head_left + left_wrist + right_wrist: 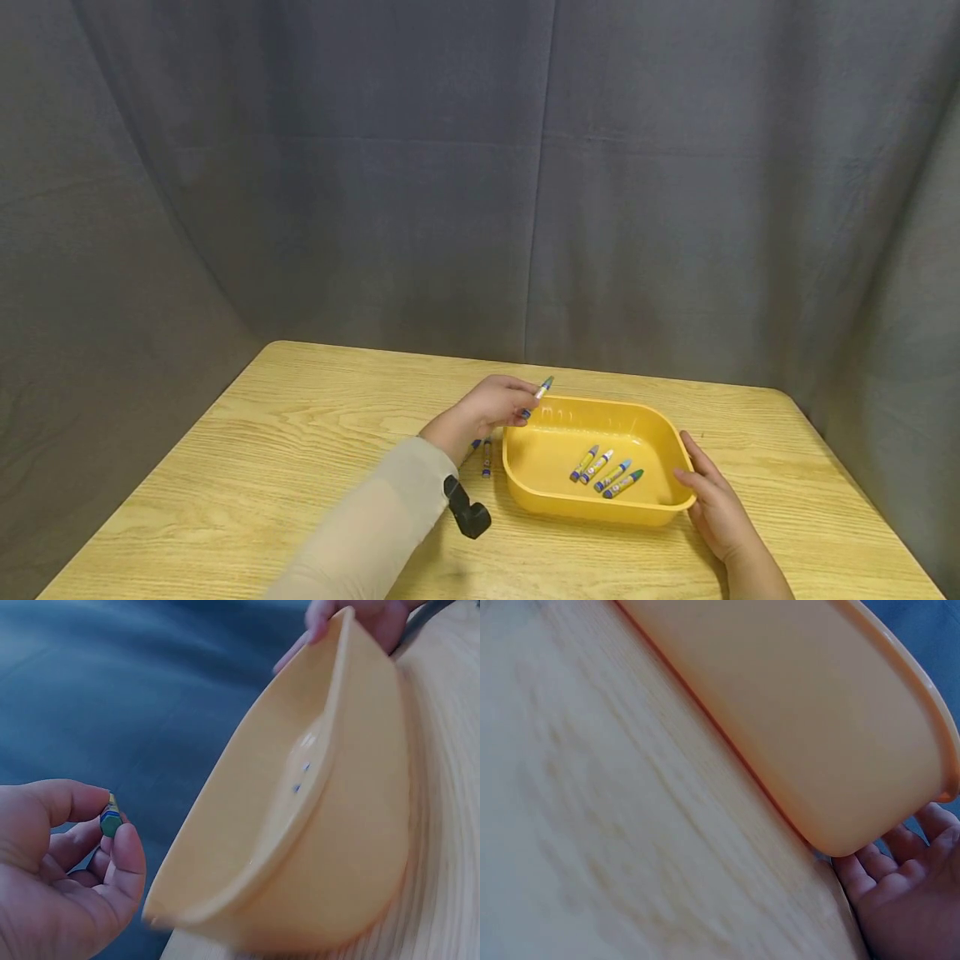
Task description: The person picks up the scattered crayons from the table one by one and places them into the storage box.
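Note:
My left hand point(498, 402) pinches a green crayon point(543, 388) between thumb and fingers, above the left back corner of a yellow plastic tray point(577, 502). In the left wrist view, the green end of that crayon point(111, 825) faces the camera, beside the tray wall point(352, 847). At the tray's right end, my right hand point(716, 504) grips the rim, thumb over the edge and other fingers along the outside. Inside the tray lie several crayons, among them a dark green crayon point(623, 484) and a light blue crayon point(612, 476).
Left of the tray, a crayon point(487, 458) lies on the wooden table point(337, 400), and a blue crayon point(472, 450) is partly hidden by the left wrist. A grey curtain point(420, 208) hangs behind the table. The left wrist wears a black camera mount point(468, 512).

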Available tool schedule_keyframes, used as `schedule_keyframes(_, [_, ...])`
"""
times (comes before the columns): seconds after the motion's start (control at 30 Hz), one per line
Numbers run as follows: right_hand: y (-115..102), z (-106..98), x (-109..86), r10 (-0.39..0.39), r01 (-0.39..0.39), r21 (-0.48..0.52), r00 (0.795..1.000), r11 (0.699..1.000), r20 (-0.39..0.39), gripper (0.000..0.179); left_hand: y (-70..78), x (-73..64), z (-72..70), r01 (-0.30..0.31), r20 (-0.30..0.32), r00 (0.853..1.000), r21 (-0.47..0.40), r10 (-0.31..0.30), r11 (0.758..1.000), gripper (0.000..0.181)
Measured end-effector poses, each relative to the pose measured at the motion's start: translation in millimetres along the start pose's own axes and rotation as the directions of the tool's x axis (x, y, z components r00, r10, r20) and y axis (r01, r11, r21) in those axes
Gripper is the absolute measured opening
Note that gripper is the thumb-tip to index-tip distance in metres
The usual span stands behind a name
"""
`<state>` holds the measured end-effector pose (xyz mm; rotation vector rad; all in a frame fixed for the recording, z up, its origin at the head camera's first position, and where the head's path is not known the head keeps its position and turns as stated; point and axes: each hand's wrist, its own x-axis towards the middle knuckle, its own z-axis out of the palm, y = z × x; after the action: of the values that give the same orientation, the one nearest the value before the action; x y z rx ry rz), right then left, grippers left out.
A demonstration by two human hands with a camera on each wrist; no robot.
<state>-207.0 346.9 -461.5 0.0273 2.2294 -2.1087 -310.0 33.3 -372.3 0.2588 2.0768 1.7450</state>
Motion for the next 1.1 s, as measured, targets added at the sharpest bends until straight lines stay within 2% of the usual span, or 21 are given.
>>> schedule_keyframes(0.17, [0, 0, -0.8, 0.002, -0.002, -0.017, 1.0, 1.0, 0.005, 0.071, 1.7, 5.1, 27.7, 0.029, 0.011, 1.0, 0.027, -0.029, 0.999, 0.032])
schedule_keyframes(0.33, [0, 2, -1.1, -0.014, 0.014, 0.025, 1.0, 1.0, 0.014, 0.072, -6.2, 9.1, 49.8, 0.065, -0.01, 0.998, 0.08, -0.065, 0.995, 0.029])
schedule_keyframes(0.5, [1, 3, -0.2, -0.02, 0.02, 0.031, 1.0, 0.999, 0.01, 0.072, -16.7, 11.5, 64.5, 0.089, -0.063, 0.995, 0.164, -0.08, 0.982, 0.025])
schedule_keyframes(0.67, [2, 4, 0.4, -0.01, 0.01, 0.007, 1.0, 1.0, 0.009, 0.071, -24.1, 15.7, 74.1, 0.137, -0.126, 0.986, 0.257, -0.108, 0.957, 0.015])
schedule_keyframes(0.77, [2, 5, 0.8, -0.007, 0.007, 0.001, 1.0, 1.0, 0.012, 0.071, -27.5, 19.0, 77.5, 0.168, -0.166, 0.979, 0.341, -0.117, 0.925, 0.007])
schedule_keyframes(0.87, [1, 5, 0.7, -0.014, 0.014, 0.019, 1.0, 1.0, 0.016, 0.072, -29.3, 22.1, 80.4, 0.193, -0.192, 0.975, 0.457, -0.116, 0.868, 0.013])
schedule_keyframes(0.97, [0, 6, 0.3, -0.015, 0.015, 0.024, 1.0, 1.0, 0.016, 0.072, -29.1, 23.1, 82.4, 0.206, -0.194, 0.974, 0.545, -0.117, 0.813, 0.007])
schedule_keyframes(1.1, [0, 5, 0.5, -0.008, 0.008, 0.001, 1.0, 1.0, 0.016, 0.071, -28.4, 21.9, 83.9, 0.189, -0.174, 0.98, 0.628, -0.1, 0.755, 0.01])
